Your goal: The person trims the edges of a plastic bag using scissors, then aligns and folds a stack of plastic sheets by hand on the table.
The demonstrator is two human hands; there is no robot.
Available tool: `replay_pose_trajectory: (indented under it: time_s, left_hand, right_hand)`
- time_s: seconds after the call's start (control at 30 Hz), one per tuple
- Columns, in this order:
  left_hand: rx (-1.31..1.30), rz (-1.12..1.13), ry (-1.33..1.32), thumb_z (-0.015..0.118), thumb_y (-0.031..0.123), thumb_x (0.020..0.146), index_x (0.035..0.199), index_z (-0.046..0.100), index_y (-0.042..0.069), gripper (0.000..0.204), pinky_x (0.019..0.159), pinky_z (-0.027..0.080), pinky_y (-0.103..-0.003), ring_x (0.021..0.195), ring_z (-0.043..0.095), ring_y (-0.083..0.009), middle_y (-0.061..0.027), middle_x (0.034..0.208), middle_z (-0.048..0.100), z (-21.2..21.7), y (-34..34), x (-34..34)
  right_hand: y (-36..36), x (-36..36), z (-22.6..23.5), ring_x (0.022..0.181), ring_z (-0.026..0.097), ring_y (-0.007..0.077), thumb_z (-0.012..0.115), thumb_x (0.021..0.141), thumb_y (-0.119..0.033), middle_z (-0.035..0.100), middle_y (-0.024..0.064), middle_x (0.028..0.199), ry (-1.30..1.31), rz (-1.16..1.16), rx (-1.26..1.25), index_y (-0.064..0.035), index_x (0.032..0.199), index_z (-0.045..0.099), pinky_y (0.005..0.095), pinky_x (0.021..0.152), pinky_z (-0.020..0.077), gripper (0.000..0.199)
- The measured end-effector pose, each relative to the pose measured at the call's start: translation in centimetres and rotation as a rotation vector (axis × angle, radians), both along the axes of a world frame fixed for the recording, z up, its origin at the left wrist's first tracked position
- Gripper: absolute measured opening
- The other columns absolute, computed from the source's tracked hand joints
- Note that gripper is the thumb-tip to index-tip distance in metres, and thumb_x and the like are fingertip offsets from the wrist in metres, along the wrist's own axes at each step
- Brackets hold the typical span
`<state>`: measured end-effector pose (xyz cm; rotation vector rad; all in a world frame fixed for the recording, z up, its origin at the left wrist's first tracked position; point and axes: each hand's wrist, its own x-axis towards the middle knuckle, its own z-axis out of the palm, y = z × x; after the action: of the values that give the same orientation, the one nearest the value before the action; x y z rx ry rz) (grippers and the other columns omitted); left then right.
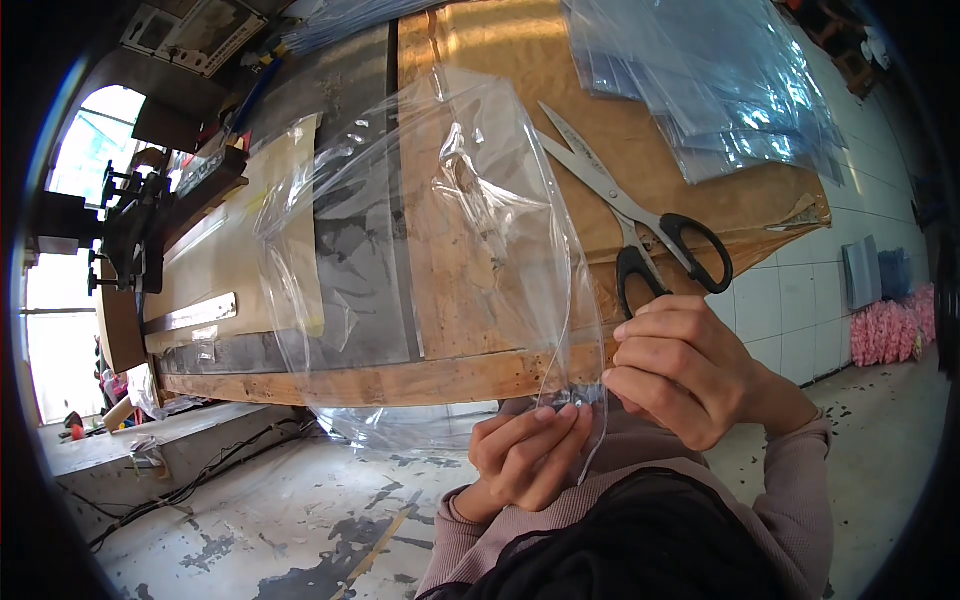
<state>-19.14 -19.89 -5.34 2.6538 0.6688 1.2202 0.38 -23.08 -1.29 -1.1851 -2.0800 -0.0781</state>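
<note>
A large clear plastic sheet (490, 210) drapes across the table and hangs over its front edge, with two edges curving down on its right side. My left hand (530, 455) is closed on the gathered lower corner of it, below the table edge. My right hand (690, 370) is curled, thumb and fingers pinched together, its fingertips right at the sheet's right edge. Whatever lies between those fingertips is too small or hidden to make out. Black-handled scissors (622, 200) lie partly open on brown paper just beyond my right hand, blades pointing away to the left.
Stacked clear plastic sheets (720, 110) lie at the back right of the wooden table (380, 385). A metal ruler (200, 312) and a dark clamp-like machine (135, 225) are on the left. Pink bundles (885, 332) rest by the tiled wall; cables (190, 490) run along a low ledge.
</note>
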Motion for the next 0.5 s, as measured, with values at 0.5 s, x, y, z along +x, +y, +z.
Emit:
replay_pose_trajectory:
  time_s: [0.5]
  left_hand:
    - [0.038,0.032,-0.057,0.067,0.01,0.064,0.082,0.07,0.011,0.019,0.063,0.038,-0.02,0.088,0.053,-0.0089,0.0051,0.087,0.063,-0.4,0.0,0.6]
  right_hand:
    - [0.2,-0.7,-0.2,0.082,0.058,0.0105,0.059,0.07,-0.012,0.054,-0.0032,0.073,-0.237,-0.135,0.185,-0.0122,0.073,0.057,0.0417,0.085,0.0401,0.003]
